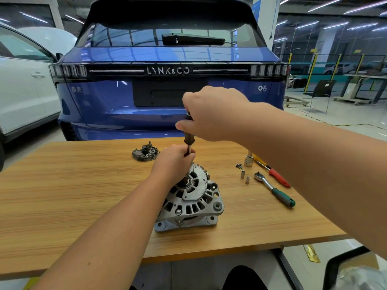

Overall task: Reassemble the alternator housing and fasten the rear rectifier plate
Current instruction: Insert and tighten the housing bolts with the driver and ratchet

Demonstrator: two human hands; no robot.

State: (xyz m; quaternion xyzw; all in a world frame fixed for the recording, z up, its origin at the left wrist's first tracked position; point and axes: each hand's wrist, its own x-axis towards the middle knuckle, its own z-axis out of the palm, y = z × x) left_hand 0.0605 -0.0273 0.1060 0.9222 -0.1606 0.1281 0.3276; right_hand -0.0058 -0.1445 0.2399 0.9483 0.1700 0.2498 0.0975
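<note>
Housing bolts going in: right hand (pixel 211 114) grips the screwdriver (pixel 189 141) handle, left hand (pixel 173 162) pinches its shaft over the alternator (pixel 190 197) on the table (pixel 83 185). Rectifier plate (pixel 145 152) waits behind; next, keep the tip seated and turn.

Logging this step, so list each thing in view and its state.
Alternator: upright on the table, housing together.
Screwdriver: vertical, tip down at the alternator.
Right hand: grips the screwdriver handle.
Left hand: holds the shaft.
Rectifier plate: lying apart, unfitted.
Ratchet: lying unused.
</note>
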